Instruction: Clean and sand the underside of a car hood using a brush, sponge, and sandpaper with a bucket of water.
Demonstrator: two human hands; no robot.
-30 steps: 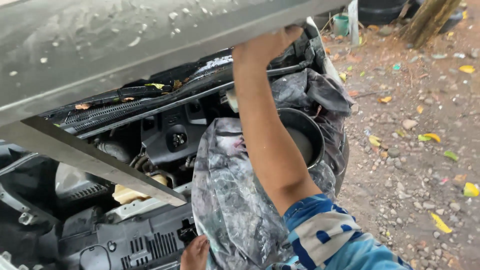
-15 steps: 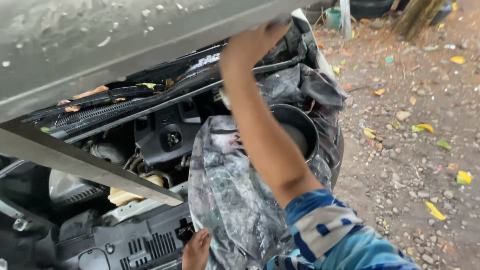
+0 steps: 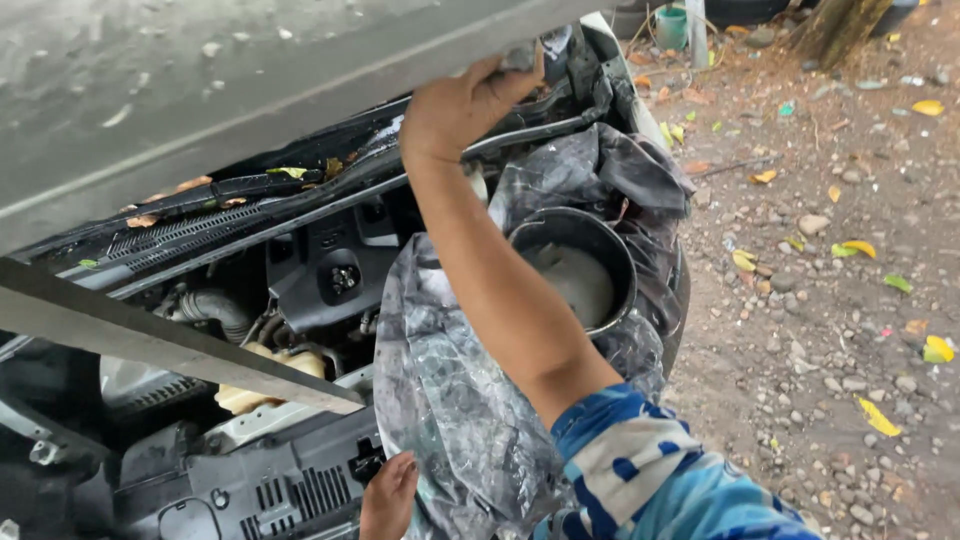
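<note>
Raised slightly further: right hand (image 3: 465, 105), fingers curled over edge of grey hood (image 3: 200, 100) above engine bay. Left hand (image 3: 388, 495) low, touching mottled cloth (image 3: 450, 400); grip unclear.

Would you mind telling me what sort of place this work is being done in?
Probably an informal outdoor car repair spot. The raised grey car bonnet, held by the right hand, shows an open engine bay, and the bare gravel ground is strewn with yellow fallen leaves.
</note>
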